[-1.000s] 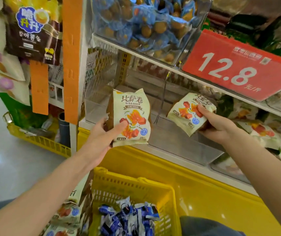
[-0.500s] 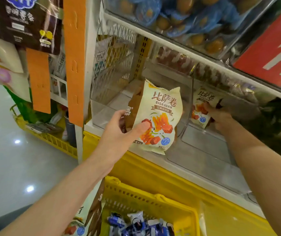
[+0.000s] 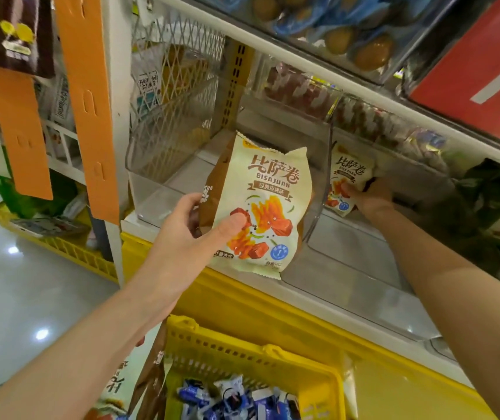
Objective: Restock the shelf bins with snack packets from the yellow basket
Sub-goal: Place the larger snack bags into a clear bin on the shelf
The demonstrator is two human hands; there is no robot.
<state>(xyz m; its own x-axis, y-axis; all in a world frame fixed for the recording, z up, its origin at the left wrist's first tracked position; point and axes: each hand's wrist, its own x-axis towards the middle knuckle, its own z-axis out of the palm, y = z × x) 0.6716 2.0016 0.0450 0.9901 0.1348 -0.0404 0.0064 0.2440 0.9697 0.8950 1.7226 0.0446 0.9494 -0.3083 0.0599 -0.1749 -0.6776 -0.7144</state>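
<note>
My left hand [image 3: 188, 228] grips a cream and brown snack packet [image 3: 268, 204] upright in front of the left clear shelf bin [image 3: 163, 177], thumb pressed on its front. My right hand [image 3: 369, 197] reaches deep into the neighbouring clear bin [image 3: 363, 268] and holds a second, matching packet [image 3: 347, 174] near the bin's back. The yellow basket [image 3: 260, 362] stands below, with small blue and white packets [image 3: 236, 398] inside and more cream packets [image 3: 118, 386] at its left edge.
A clear divider [image 3: 323, 189] separates the two bins. The shelf above carries blue-wrapped brown snacks [image 3: 360, 40] and a red price sign [image 3: 482, 74]. Orange hanging strips [image 3: 88, 101] and a wire mesh panel [image 3: 176, 95] are at left. A yellow shelf base [image 3: 273, 310] runs below the bins.
My right hand has pushed its packet further back into the right bin. My left hand has brought its packet closer to the left bin's front. The camera has moved nearer the shelf.
</note>
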